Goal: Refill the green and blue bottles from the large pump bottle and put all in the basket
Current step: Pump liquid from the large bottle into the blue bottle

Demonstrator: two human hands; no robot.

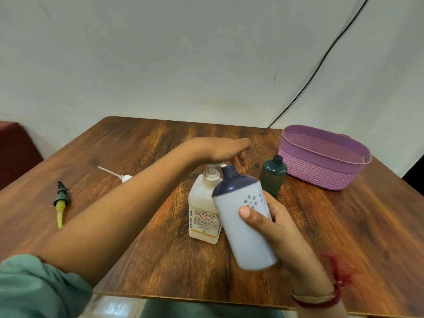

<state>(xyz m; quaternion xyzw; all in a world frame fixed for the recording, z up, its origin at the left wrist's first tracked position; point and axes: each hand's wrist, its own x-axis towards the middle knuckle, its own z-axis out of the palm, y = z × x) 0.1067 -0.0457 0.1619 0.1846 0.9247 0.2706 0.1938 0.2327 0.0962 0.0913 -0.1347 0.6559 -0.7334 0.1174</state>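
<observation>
Wooden table [142, 143], pale wall [160, 53] behind | basket [321, 180] at far right corner | left hand [220, 150] flat on pump bottle [202, 203] | right hand [280, 226] grips blue bottle [243, 226], mouth apparently under spout [222, 165]

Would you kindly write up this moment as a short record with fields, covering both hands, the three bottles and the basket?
left hand: fingers straight, resting on the head of the pump bottle
right hand: grips the blue bottle, tilted, its open neck at the pump's spout
pump bottle: upright on the table
green bottle: upright, uncapped, beside the basket
basket: purple, far right, no bottle inside
loose parts: white pump top and green and yellow pump top lying at left
</observation>
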